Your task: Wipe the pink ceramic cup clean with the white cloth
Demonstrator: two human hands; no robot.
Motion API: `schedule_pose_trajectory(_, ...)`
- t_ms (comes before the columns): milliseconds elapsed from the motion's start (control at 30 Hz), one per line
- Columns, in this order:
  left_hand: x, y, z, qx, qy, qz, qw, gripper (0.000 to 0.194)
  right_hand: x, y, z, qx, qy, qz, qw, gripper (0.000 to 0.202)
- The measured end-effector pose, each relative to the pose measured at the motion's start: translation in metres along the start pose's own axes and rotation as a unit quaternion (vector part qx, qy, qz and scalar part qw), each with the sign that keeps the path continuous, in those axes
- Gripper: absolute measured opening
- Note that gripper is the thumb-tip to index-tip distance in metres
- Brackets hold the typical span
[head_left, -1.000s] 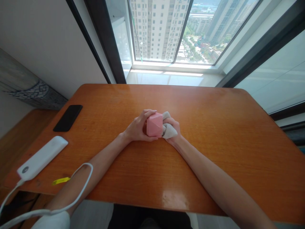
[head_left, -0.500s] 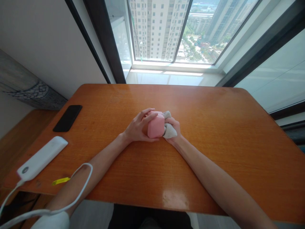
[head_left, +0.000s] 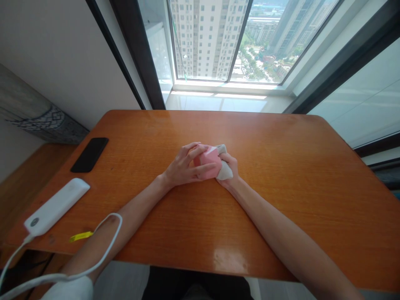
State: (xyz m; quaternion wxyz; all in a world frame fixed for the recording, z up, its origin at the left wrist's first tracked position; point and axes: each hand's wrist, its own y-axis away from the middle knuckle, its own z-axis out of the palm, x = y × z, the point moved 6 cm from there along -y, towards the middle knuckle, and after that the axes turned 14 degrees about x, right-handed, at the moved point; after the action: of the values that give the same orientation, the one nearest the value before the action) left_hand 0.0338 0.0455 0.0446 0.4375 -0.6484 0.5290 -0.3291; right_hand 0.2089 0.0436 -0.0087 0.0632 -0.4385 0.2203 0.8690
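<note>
Over the middle of the wooden table, my left hand (head_left: 187,166) holds a small pink object (head_left: 210,157) with faceted sides, its fingers wrapped across the top and front. Close beside it on the right, my right hand (head_left: 230,166) grips a light grey cloth (head_left: 225,171), which bunches out above and below the fingers. The cloth touches the right side of the pink object. The palm side of each hand is hidden.
A black phone (head_left: 89,155) lies on the table (head_left: 281,175) at the left. Nearer is a white power bank (head_left: 58,206) with a white cable (head_left: 114,241) looping over my left forearm. A yellow tag (head_left: 81,236) lies beside that forearm. A window stands behind the table.
The pink object has turned and tilted, and its top now catches the light. The fingers of my left hand have shifted further across its front. My right hand still grips the cloth.
</note>
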Motion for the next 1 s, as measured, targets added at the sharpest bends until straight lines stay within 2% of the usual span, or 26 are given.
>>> schedule_pose_trajectory(67,-0.004,0.001,0.001,-0.009,0.009,-0.039,0.999,0.1,0.0,0.0,0.0,0.0,0.004,0.002,1.0,0.016)
schedule_pose_trajectory(167,-0.015,0.004,0.002,-0.023,0.045,-0.135,0.99,0.121,0.002,0.001,0.002,-0.009,0.015,0.009,1.0,0.013)
schedule_pose_trajectory(233,-0.013,0.004,0.002,-0.025,0.034,-0.112,0.993,0.113,0.001,0.0,0.002,-0.006,0.011,0.002,1.0,0.013)
schedule_pose_trajectory(300,-0.006,0.003,0.003,-0.023,0.004,-0.05,0.998,0.094,-0.001,-0.001,0.0,0.0,0.005,-0.006,1.0,0.015)
schedule_pose_trajectory(367,-0.003,0.002,0.003,-0.023,-0.006,-0.029,0.999,0.089,-0.002,-0.001,0.0,0.003,0.002,-0.011,1.0,0.018)
schedule_pose_trajectory(533,-0.014,0.001,0.002,-0.03,0.057,-0.167,0.984,0.119,-0.003,0.004,0.006,-0.013,0.016,-0.008,1.0,0.014)
schedule_pose_trajectory(600,-0.014,0.002,0.002,-0.035,0.056,-0.159,0.985,0.118,-0.003,0.005,0.007,-0.015,0.017,-0.007,1.0,0.014)
schedule_pose_trajectory(700,-0.006,0.001,0.002,-0.03,0.021,-0.066,0.997,0.098,-0.002,0.002,0.003,-0.007,0.013,-0.01,1.0,0.017)
schedule_pose_trajectory(767,-0.004,0.001,0.003,-0.028,0.007,-0.041,0.999,0.089,-0.003,0.001,0.001,-0.001,0.011,-0.015,1.0,0.021)
schedule_pose_trajectory(933,-0.017,0.003,0.003,-0.038,0.057,-0.167,0.984,0.121,-0.004,0.005,0.006,-0.013,0.025,-0.013,1.0,0.017)
schedule_pose_trajectory(1000,-0.015,0.002,0.003,-0.033,0.058,-0.152,0.986,0.119,-0.005,0.007,0.007,-0.012,0.022,-0.017,1.0,0.015)
